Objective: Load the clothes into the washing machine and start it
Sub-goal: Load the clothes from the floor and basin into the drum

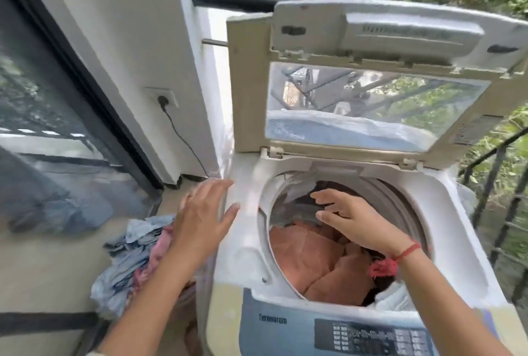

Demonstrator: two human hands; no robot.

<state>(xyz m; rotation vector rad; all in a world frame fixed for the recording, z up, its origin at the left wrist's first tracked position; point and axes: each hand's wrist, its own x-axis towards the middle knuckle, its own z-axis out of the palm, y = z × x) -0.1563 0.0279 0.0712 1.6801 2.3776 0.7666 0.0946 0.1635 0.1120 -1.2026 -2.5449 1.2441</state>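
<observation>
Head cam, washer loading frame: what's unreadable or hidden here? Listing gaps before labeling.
Head view only:
- left hand: motion-blurred; contact with the washing machine rim is unclear.
- control panel: button labels are too small and blurred, and the bottom edge cuts it off.
- drum: the fill level is hidden beneath the orange cloth and the right hand.
- pile of clothes: partly behind the left arm; what it rests on is hidden.

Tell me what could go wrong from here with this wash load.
1. The lid stands open above the right hand, which reaches into the drum; a bump might drop it on the wrist.
2. The red wrist tassel hangs close to the orange cloth and could snag.
3. The clothes pile beside the machine, near the left hand, might get left out if the wash is started now.
</observation>
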